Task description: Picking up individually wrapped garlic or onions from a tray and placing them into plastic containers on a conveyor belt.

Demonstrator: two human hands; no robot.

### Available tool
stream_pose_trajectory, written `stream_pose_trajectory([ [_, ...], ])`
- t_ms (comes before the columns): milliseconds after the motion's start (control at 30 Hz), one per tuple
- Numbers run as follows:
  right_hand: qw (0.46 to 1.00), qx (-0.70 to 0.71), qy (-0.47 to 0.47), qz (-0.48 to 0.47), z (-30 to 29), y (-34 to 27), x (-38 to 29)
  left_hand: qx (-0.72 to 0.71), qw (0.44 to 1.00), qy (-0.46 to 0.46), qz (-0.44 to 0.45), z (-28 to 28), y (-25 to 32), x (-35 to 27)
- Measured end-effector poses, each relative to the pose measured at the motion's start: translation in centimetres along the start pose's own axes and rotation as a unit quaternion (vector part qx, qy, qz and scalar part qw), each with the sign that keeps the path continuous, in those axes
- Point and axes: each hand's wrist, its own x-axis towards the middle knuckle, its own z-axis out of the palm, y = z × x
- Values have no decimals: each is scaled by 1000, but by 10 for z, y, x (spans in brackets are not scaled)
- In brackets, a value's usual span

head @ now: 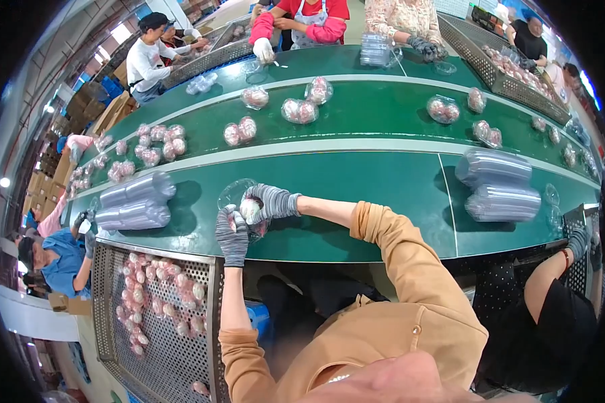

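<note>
Both my hands wear grey striped knit gloves and meet at the near edge of the green worktop. My right hand (271,201) grips a white ball (251,210) with reddish marks. Close against it, my left hand (232,236) curls its fingers around a second reddish-white item, mostly hidden by the glove. A clear plastic clamshell pack (228,194) lies opened under and behind the hands; its near half is partly covered by them. Below my left forearm, a perforated metal tray (174,347) holds several film-wrapped balls (136,292).
Stacked clear clamshells (133,204) lie to the left, more stacks (501,201) to the right. Beyond a pale rail (333,146), the green belt (373,111) carries filled two-ball packs (300,111). Co-workers stand across the belt and on both sides; one arm (554,272) is near at right.
</note>
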Motion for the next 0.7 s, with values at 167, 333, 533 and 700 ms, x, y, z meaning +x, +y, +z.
stream_pose_trajectory([
  [167, 983, -4, 180, 44, 17, 2, -25, -48, 997, -11, -58, 6, 17, 0],
  [333, 967, -162, 160, -115, 13, -29, -50, 25, 999, 22, 10, 16, 22, -6],
  [533, 981, -124, 107, -102, -7, -27, -51, 74, 997, 10, -12, 9, 43, -12],
  [700, 965, -212, 80, -128, -8, -39, -54, -166, 978, 41, -116, 12, 54, -6],
])
